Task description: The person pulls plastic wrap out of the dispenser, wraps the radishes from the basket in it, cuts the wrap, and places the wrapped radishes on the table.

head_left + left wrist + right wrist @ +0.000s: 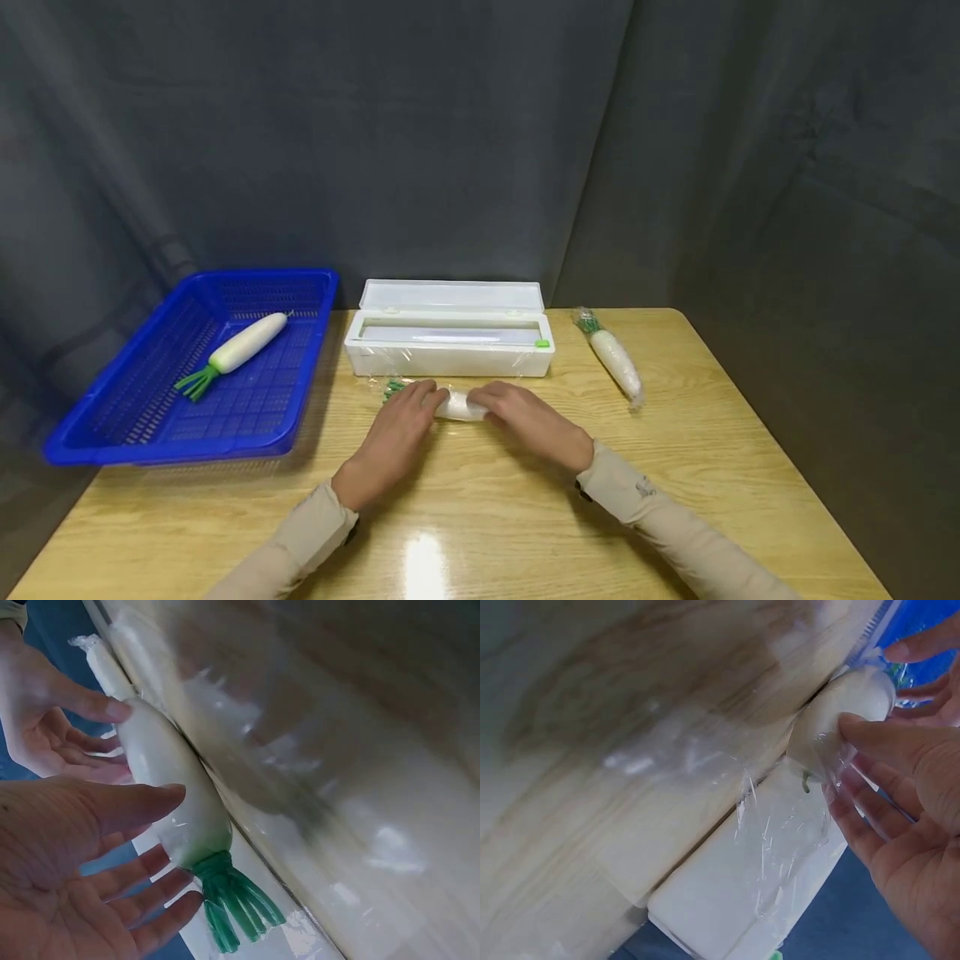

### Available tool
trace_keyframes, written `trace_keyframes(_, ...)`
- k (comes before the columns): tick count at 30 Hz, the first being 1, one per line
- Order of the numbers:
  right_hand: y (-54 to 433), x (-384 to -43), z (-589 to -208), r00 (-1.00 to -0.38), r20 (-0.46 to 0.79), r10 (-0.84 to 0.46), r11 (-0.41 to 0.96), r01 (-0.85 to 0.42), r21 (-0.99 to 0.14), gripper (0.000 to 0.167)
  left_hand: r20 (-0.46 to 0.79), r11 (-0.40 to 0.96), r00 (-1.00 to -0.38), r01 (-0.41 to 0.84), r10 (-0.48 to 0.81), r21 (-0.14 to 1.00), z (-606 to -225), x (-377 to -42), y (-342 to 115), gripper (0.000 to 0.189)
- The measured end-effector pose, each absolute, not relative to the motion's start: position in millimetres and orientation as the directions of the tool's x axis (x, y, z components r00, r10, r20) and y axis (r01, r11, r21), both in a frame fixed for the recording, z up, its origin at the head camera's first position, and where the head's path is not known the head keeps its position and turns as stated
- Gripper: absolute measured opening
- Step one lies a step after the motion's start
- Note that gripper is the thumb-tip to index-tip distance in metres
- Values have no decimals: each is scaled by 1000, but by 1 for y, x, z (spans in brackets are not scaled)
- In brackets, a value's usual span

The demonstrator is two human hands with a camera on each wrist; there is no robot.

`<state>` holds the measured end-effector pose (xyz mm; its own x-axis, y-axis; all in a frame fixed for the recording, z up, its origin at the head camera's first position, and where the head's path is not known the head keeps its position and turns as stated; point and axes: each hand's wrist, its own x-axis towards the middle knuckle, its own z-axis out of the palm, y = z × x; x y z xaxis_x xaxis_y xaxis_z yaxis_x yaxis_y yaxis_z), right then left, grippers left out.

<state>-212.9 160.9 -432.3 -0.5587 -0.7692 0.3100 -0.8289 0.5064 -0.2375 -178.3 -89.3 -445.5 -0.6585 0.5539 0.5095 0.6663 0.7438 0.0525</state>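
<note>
A white radish [459,407] with green leaf stalks [232,900] lies in clear cling film [769,840] on the table, in front of a white film dispenser [450,362]. My left hand [401,429] holds it near the leafy end, thumb on one side and fingers on the other. Toward the tapered end, my right hand [532,423] grips it the same way, seen close in the right wrist view. Film stretches from the radish toward the dispenser, wrinkled and shiny. In the head view both hands cover much of the radish.
Behind the hands, the dispenser's lid [452,296] stands raised, with a green slider [542,343] at its right end. A blue basket [300,400] on the left holds a bare radish [251,342]. Another film-wrapped radish [617,360] lies to the right. Dark curtains [450,142] hang behind.
</note>
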Motion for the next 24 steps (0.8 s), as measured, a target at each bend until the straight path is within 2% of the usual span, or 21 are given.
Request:
trace_keyframes(7,166,-221,-432,-534,317,-784,447,-839,-310,39,502,745,-679,660,536,98,-445,-186,-93,60)
trace_keyframes(14,165,-226,-433,-533,296,-793,457,-841,-290,39,497,759,-668,651,554,28,-445,-198,-95,60)
trace_keyframes(19,165,-223,-433,-554,273,-786,491,-829,-267,38,450,784,-703,620,550,12,-444,-204,-96,51)
trace_keyframes(24,165,-219,-432,-587,260,-766,559,-809,-181,48,409,794,-723,609,557,-5,-442,-206,-95,46)
